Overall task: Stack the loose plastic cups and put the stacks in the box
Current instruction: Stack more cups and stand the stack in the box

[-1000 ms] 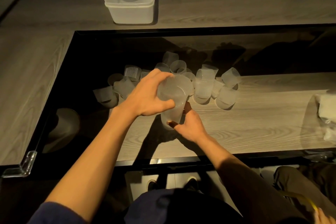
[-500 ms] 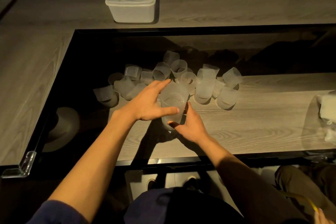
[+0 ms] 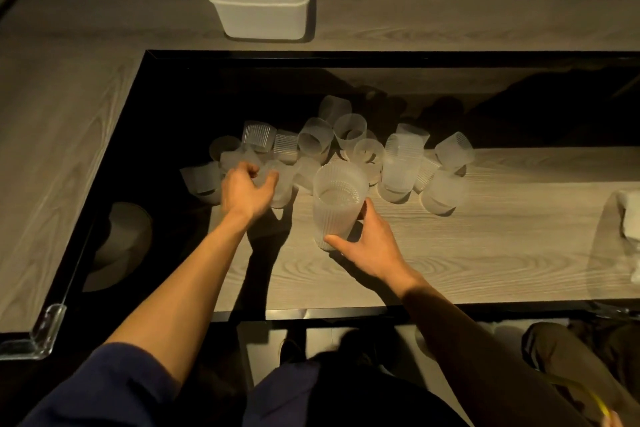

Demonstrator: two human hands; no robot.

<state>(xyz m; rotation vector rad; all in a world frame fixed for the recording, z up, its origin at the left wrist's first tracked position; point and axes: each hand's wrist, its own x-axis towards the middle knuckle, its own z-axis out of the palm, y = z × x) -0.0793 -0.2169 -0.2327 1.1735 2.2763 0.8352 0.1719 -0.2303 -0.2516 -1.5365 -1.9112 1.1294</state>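
Hands apart | right hand grips upright stack of frosted ribbed plastic cups on wood-grain bench | left hand curls among loose translucent cups, grip unclear | white plastic box at far edge

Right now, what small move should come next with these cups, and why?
Probably lift the loose frosted plastic cup the left hand seems to pinch into the ribbed translucent cup stack, which the right hand holds upright, mouth open.

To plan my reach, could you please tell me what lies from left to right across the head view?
Corner guard → left hand → held stack → second stack → white bundle.
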